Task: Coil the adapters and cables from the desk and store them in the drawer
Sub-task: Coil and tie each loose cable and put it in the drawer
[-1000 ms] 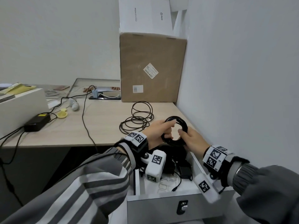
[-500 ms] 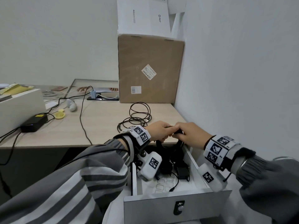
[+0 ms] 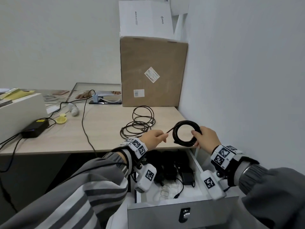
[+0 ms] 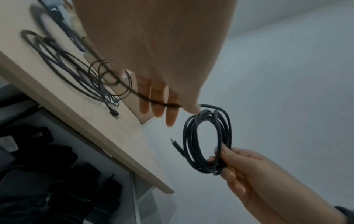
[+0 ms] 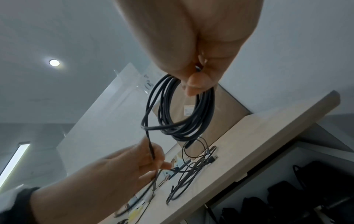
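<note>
While the black adapter (image 3: 35, 128) and the loose cables (image 3: 137, 125) lay on the desk (image 3: 105, 128) at left, awaiting their turn, we worked at one coil over the open drawer (image 3: 183, 212). The left hand (image 3: 152, 138) pinched the free tail of the coiled cable (image 3: 185, 133) between thumb and fingertips, the tail drawn fairly straight toward the ring. The right hand (image 3: 205, 140) had its fingers curled round the bundled loops at their right side, holding the ring upright above the desk edge, apart from the other hand. One plug end (image 4: 175, 144) hung free beside the loops. We judged that the tail was best wound round the bundle, kept taut, with the grip on the loops firm so that none sprang out. The drawer below already held dark adapters (image 3: 187, 176); the finished coil should, in our judgement, go down flat beside them.
</note>
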A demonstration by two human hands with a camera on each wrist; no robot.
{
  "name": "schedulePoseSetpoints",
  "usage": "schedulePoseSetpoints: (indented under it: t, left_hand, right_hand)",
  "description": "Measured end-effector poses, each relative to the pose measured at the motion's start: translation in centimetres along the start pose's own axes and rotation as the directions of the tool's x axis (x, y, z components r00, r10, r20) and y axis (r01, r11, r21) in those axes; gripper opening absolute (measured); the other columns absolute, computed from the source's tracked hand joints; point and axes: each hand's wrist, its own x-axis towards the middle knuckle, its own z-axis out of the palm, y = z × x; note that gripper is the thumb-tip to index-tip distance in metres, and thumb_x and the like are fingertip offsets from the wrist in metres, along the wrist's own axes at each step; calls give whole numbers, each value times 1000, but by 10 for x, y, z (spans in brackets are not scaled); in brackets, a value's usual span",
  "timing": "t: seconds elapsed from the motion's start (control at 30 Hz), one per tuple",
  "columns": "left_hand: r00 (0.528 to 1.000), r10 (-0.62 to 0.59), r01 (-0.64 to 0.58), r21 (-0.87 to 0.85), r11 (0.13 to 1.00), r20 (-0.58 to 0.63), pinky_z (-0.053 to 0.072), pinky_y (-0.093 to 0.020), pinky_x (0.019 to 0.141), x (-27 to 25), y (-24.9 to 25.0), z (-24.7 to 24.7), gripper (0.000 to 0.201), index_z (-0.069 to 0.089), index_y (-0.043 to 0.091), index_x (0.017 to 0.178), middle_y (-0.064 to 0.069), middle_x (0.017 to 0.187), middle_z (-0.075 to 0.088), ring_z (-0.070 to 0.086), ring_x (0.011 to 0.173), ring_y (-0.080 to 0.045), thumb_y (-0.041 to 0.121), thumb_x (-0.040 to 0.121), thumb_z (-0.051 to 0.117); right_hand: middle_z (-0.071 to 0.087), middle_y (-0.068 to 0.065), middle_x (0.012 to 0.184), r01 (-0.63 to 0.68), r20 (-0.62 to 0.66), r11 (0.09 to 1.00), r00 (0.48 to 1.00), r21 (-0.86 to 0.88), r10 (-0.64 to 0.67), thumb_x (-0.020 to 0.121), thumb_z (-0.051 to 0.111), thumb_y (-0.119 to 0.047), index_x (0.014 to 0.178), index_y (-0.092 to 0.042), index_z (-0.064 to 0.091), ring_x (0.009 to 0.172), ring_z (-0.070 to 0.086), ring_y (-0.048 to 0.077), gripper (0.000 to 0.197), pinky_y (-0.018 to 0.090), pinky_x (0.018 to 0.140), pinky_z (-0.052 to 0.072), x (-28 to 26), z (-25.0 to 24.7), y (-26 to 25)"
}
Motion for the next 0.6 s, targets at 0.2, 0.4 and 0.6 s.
schedulePoseSetpoints:
  t: [0.2, 0.4, 0.6]
  left_hand:
    - [966, -10, 27, 62, 998, -260, 33, -27, 56, 6, 4, -16, 42, 51, 18, 62, 4, 60, 48, 47, 61, -14, 37, 99, 46]
    - [960, -85, 47, -148, 988, -266, 43, -33, 72, 1, 12, 1, 38, 61, 13, 80, -9, 86, 66, 61, 82, -22, 41, 99, 43]
    - [993, -121, 121, -168, 978, 9, 47, -41, 77, 3, 21, 8, 83, 46, 13, 76, -10, 70, 47, 51, 69, -30, 94, 63, 35]
  right_hand:
    - [59, 6, 53, -72, -11, 995, 997, 69, 73, 96, 51, -23, 76, -10, 54, 32, 52, 8, 24, 12, 42, 39, 0, 1, 6]
    - [61, 6, 59, -118, -55, 955, 989, 272, 138, 98, 47, -25, 78, -9, 54, 40, 56, 10, 27, 19, 51, 46, -1, 5, -4]
    - [60, 8, 64, -195, -17, 797, 968, 572, 249, 97, 50, -22, 85, -3, 58, 48, 57, 12, 24, 19, 52, 49, 3, 12, -15]
